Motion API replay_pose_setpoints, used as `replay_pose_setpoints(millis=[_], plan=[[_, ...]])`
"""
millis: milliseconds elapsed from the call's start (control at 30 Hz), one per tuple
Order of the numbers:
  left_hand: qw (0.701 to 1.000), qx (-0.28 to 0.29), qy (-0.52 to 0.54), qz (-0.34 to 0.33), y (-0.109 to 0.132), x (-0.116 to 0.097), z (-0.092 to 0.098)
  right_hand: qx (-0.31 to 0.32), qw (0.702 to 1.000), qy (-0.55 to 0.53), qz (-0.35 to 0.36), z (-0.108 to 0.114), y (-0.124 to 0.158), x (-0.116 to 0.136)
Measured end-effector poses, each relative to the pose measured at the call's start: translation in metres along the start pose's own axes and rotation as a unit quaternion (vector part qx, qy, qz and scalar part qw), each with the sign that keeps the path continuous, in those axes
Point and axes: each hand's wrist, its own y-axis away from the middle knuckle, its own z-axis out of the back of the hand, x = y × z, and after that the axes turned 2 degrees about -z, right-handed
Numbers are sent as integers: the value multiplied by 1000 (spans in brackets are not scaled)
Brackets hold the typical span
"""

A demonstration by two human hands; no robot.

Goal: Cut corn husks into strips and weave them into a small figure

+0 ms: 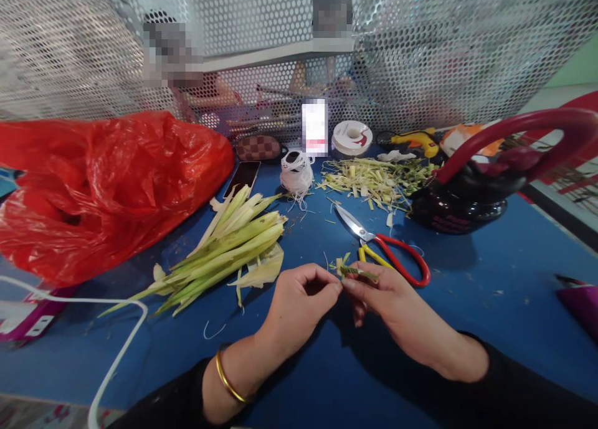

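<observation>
Both my hands meet low over the blue table [490, 273]. My right hand [390, 301] pinches a small green leaf bundle [357, 271] wound with thread, its pale tips poking up. My left hand [299, 301], a gold bangle on its wrist, has thumb and forefinger pinched together right against the bundle's left end; what it grips is too small to name, perhaps thread. Just beyond the bundle lie scissors [387, 248] with red and yellow handles. A pile of long green-white leaves [233, 242] lies to the left.
A big red plastic bag [103, 180] fills the left. White thread spool [296, 170], tape roll [351, 136], phone [243, 177], leaf scraps [374, 180] and a dark basket with a red handle [467, 198] sit behind. Other people work beyond a perforated metal screen [420, 55].
</observation>
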Motion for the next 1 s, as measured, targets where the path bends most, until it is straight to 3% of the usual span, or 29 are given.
replay_pose_setpoints(millis=[100, 300, 467, 633, 1000], plan=[[1000, 14, 16, -6, 1, 3, -1, 34, 999, -35, -16, -1, 2, 1], [994, 38, 92, 49, 1, 1, 0, 89, 987, -109, -79, 2, 3, 3], [987, 66, 133, 63, 1, -4, 1, 91, 985, -123, -75, 5, 2, 5], [995, 19, 90, 49, 2, -7, 1, 74, 985, -135, -73, 4, 2, 6], [996, 0, 78, 34, 0, -8, 3, 50, 986, -136, -81, 5, 3, 8]])
